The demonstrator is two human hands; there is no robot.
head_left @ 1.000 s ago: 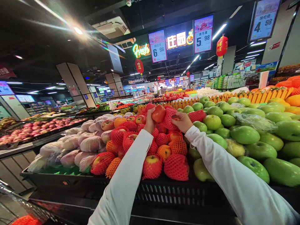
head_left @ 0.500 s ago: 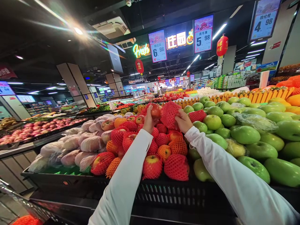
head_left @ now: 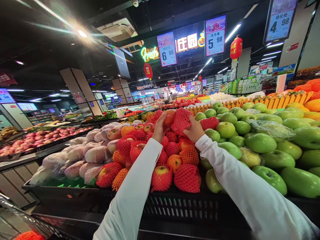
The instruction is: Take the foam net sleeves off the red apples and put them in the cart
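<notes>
My left hand [head_left: 159, 128] is raised over the pile of netted apples and grips a bare red apple [head_left: 170, 116]. My right hand [head_left: 194, 130] holds a red foam net sleeve [head_left: 181, 120] that touches the apple's right side. Both arms wear white sleeves. Below the hands lies a heap of red apples in red and orange foam nets [head_left: 162, 178], stacked in a black plastic crate [head_left: 175, 206].
Green apples [head_left: 261, 142] fill the display to the right, with a loose plastic bag [head_left: 271, 128] on them. Apples in white nets [head_left: 96, 153] lie to the left. Price signs [head_left: 167, 49] hang overhead. A cart edge [head_left: 15, 206] shows at lower left.
The right hand lifted the red net sleeve up against the apple in my left hand. The left hand rose slightly with the apple.
</notes>
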